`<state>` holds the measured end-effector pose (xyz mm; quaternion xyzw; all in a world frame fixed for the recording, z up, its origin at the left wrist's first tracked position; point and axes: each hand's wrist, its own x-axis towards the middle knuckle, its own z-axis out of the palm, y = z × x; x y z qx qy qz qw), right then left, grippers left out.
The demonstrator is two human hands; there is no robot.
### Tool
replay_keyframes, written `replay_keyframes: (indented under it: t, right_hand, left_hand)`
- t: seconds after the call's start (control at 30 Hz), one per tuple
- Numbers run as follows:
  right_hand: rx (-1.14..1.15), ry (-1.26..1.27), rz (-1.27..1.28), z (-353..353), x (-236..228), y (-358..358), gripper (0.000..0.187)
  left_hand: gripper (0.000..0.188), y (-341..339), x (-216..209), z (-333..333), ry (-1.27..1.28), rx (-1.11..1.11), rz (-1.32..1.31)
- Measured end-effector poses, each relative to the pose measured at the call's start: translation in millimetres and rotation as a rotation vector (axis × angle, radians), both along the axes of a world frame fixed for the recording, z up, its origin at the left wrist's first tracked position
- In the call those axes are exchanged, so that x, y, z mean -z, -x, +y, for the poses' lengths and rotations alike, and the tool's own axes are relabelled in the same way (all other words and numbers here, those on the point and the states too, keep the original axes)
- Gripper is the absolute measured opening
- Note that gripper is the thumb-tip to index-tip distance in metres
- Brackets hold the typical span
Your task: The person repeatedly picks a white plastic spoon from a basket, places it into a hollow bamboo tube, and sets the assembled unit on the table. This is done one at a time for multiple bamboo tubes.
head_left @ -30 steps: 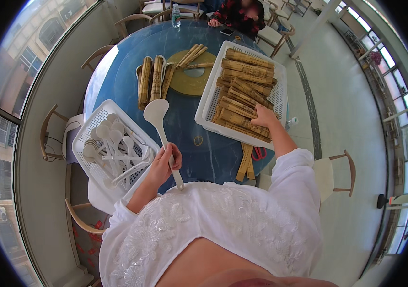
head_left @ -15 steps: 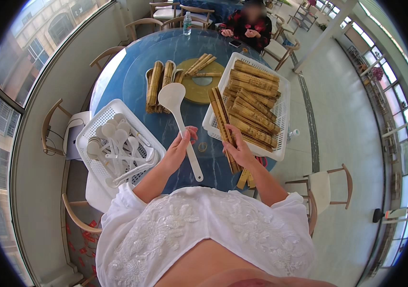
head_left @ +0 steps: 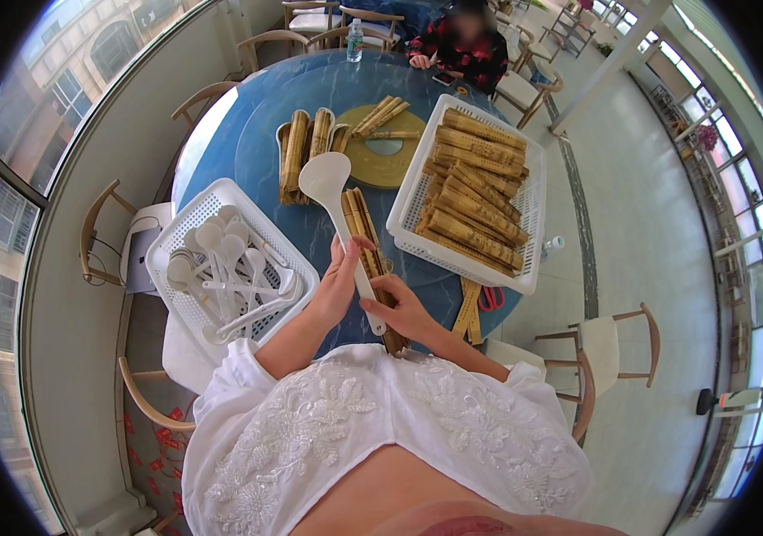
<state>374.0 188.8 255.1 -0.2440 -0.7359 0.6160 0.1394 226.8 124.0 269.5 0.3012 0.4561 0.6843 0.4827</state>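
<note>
Table (head_left: 440, 299), blue and marbled, fills the space before you, with a co-worker (head_left: 462, 45) seated across it at one o'clock from your hands. Near two o'clock a white perforated basket (head_left: 533, 205) holds a heap of patterned brown bundles (head_left: 478, 228). At nine o'clock a second white basket, the spoon basket (head_left: 174, 295), carries white spoons (head_left: 237, 255). A gold disc (head_left: 406, 165) lies flat at twelve, and more brown rolls (head_left: 293, 161) sit at eleven.

Between the two baskets, well apart from both, you hold the white ladle (head_left: 339, 214), bowl toward eleven o'clock and the end of its handle toward five. Your left hand (head_left: 339, 290) is closed around the middle of that handle, so the bowl stands clear above your fingers. Just behind the handle, almost parallel to it, a slim brown bundle (head_left: 374, 262) rises between eleven and twelve. Your right hand (head_left: 404, 308) is closed on the bundle's lower part, most of its length reaching up beyond the fingers; your right thumb overlaps the lower handle, though whether it presses there you cannot tell. Red-handled scissors (head_left: 490, 298) lie at three o'clock.
</note>
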Motion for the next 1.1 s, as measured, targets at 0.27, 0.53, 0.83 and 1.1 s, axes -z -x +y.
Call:
replay_keyframes:
  t: [0.27, 0.53, 0.83, 1.1]
  right_hand:
    - [-0.022, 0.025, 0.113, -12, -6, 1, 0.029]
    - [-0.104, 0.234, 0.231, -19, -21, -1, 0.020]
    - [0.090, 0.229, 0.432, 17, -52, -15, 0.033]
    - [0.120, 0.542, 0.509, 28, -58, -7, 0.029]
  left_hand:
    - [0.039, 1, 11, 1, -0.094, -0.135, 0.306]
    - [0.056, -4, 0, -25, 0.124, 0.134, -0.005]
    - [0.056, -1, -11, -27, -0.031, 0.088, -0.149]
    - [0.070, -10, -10, -33, -0.001, 0.224, -0.419]
